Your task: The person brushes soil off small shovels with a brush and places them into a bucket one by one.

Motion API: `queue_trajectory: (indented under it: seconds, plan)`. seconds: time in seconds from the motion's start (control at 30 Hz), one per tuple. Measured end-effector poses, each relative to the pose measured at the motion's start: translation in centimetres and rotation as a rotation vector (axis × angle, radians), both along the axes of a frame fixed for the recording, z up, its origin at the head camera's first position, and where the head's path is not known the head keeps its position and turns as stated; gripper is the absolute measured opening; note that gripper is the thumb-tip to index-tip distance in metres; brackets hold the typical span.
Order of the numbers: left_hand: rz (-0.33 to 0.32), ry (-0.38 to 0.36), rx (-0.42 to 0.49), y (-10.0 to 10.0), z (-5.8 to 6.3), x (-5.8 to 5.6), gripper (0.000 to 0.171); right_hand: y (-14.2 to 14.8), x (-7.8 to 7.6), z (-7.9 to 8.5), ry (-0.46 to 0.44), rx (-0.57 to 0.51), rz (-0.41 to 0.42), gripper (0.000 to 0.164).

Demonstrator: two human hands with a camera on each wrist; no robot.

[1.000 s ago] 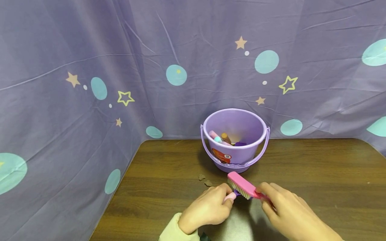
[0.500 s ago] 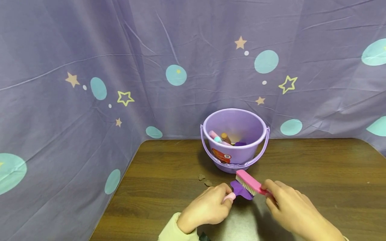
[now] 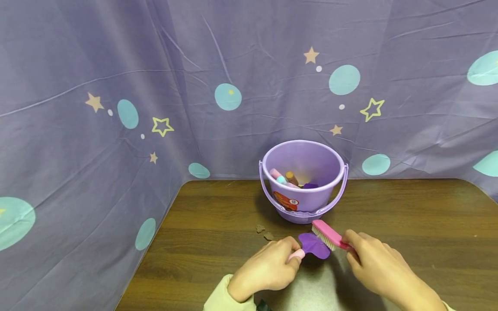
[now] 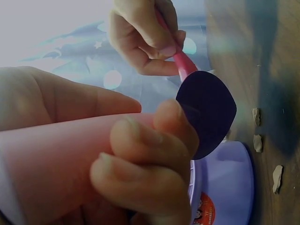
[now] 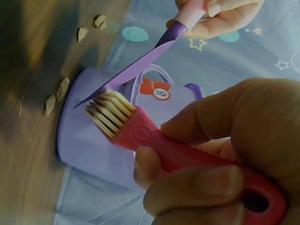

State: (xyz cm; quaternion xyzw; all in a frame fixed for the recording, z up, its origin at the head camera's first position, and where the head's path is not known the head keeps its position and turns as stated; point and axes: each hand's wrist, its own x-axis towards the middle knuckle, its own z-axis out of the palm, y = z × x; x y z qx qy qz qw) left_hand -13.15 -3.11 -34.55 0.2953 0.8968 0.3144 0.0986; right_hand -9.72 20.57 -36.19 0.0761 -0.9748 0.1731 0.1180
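Note:
My left hand grips the pink handle of a small purple shovel, its blade held above the table. In the left wrist view the fingers curl round that handle. My right hand holds a pink brush by its handle. The brush's pale bristles meet the blade near its far right edge, as the right wrist view shows. On the table left of the shovel lie brown flakes; several such pieces appear in the right wrist view.
Behind the hands stands a light purple bucket with its handle lowered to the front. Pink-handled items and a brown piece lie inside it. A patterned purple curtain hangs behind the wooden table.
The brush has slid rightward over the shovel blade, uncovering most of the purple blade. My right hand moved right with it, while my left hand has stayed nearly still.

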Motion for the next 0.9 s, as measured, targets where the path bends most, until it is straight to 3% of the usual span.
queue_trajectory:
  seconds: [0.5, 0.73, 0.9]
  plan:
    - [-0.006, -0.005, -0.003, 0.0, 0.2, 0.0, 0.01, 1.7, -0.5, 0.3, -0.087, 0.0, -0.026, 0.016]
    - [-0.004, 0.001, -0.007, 0.1, 0.0, 0.0, 0.01, 2.0, 0.2, 1.7, -0.043, -0.029, -0.009, 0.021]
    - [-0.003, 0.005, -0.012, 0.1, -0.1, -0.1, 0.01, 1.5, 1.1, 2.3, 0.045, -0.054, 0.086, 0.03]
